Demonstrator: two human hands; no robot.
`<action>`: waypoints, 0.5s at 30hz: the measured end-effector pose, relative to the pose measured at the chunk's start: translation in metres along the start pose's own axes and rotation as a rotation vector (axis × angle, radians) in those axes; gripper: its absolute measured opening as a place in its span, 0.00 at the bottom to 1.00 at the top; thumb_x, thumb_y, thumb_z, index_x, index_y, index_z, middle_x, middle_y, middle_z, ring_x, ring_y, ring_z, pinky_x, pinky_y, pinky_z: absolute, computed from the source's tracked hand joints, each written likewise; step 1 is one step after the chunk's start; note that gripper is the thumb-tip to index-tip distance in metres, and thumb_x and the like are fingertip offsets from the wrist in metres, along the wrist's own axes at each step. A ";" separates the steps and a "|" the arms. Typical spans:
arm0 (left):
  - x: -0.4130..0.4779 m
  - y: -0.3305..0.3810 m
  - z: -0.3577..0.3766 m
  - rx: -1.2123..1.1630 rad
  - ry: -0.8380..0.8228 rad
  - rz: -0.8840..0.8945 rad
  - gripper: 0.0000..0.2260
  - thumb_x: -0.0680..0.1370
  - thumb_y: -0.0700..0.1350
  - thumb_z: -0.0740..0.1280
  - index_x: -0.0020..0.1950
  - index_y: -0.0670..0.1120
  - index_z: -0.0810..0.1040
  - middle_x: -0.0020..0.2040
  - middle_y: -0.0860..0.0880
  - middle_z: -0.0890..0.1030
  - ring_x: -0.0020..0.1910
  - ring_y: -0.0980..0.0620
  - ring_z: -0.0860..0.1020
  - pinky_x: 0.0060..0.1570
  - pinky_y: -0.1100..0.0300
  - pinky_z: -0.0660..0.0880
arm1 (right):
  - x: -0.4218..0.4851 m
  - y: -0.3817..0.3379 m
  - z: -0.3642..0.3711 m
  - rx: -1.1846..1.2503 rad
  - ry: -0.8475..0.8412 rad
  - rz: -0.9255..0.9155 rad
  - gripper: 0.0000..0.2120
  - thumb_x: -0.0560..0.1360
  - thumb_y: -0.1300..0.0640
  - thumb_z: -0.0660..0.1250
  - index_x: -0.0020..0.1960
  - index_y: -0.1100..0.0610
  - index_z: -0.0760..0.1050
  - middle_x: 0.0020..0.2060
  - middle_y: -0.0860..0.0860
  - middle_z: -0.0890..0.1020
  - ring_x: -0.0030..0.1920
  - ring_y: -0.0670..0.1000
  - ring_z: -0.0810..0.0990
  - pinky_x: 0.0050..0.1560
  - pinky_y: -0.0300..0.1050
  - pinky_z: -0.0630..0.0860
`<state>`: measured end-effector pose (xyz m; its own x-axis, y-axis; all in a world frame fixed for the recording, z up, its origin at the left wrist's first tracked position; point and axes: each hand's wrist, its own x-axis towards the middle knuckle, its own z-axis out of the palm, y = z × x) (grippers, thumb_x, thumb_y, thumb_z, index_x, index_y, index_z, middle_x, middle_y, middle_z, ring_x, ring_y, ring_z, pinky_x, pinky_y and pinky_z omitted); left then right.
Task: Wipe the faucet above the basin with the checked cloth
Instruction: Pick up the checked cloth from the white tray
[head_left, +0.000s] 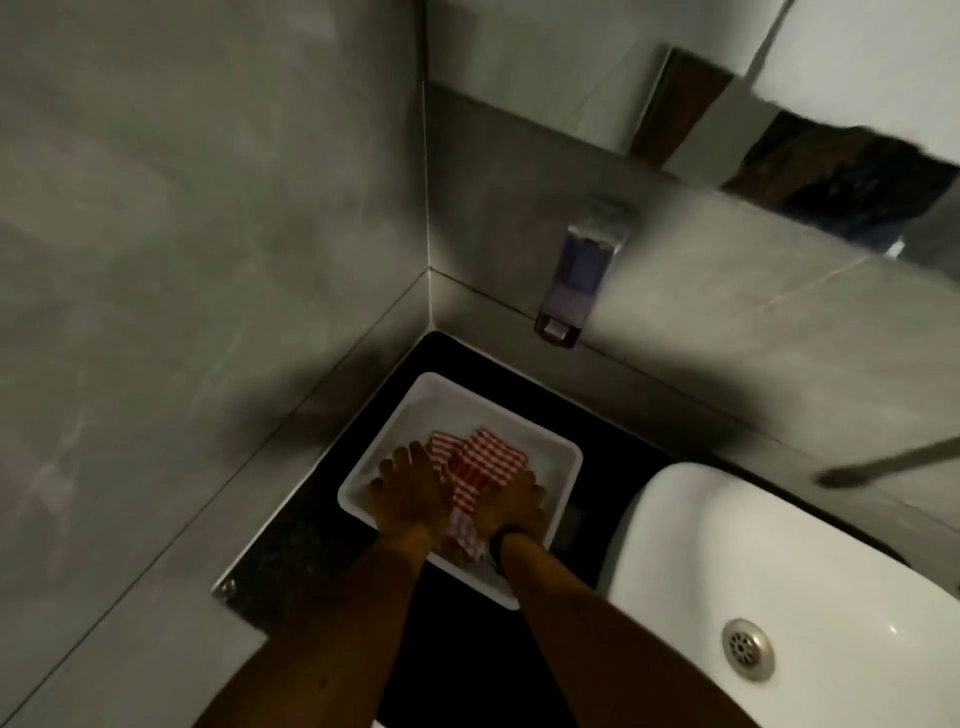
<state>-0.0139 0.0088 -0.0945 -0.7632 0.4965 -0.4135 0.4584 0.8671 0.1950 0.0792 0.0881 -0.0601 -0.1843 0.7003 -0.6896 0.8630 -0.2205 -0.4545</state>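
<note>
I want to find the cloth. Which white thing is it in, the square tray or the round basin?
The square white tray, left of the basin. Both hands press the checked cloth there.

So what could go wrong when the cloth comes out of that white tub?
The checked cloth may be wet, so it could drip on the dark counter on its way to the basin. Both hands, left hand and right hand, press in the white tub, so it might slide.
</note>
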 end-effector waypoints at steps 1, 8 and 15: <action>0.002 0.002 0.004 -0.010 -0.028 -0.056 0.34 0.80 0.59 0.57 0.80 0.44 0.49 0.79 0.41 0.58 0.75 0.36 0.60 0.70 0.39 0.63 | 0.003 -0.003 0.003 0.004 0.001 0.061 0.38 0.84 0.43 0.57 0.87 0.56 0.45 0.85 0.59 0.55 0.82 0.66 0.62 0.81 0.62 0.63; 0.019 0.005 0.003 -0.427 -0.166 -0.206 0.29 0.76 0.52 0.67 0.73 0.44 0.62 0.67 0.38 0.74 0.61 0.36 0.76 0.59 0.43 0.76 | 0.025 -0.007 0.022 0.426 -0.006 0.272 0.29 0.86 0.47 0.57 0.82 0.61 0.63 0.72 0.59 0.77 0.69 0.62 0.78 0.75 0.53 0.70; 0.013 0.001 -0.052 -0.914 -0.572 -0.011 0.27 0.68 0.46 0.80 0.65 0.45 0.77 0.62 0.45 0.81 0.59 0.46 0.80 0.58 0.55 0.78 | -0.006 0.012 -0.050 0.747 -0.417 0.125 0.15 0.80 0.56 0.70 0.66 0.58 0.80 0.49 0.51 0.89 0.54 0.54 0.85 0.55 0.46 0.83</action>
<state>-0.0469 0.0184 -0.0530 -0.3309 0.6011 -0.7274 -0.2415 0.6913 0.6811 0.1141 0.1150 -0.0330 -0.3925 0.3670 -0.8434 0.3801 -0.7703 -0.5121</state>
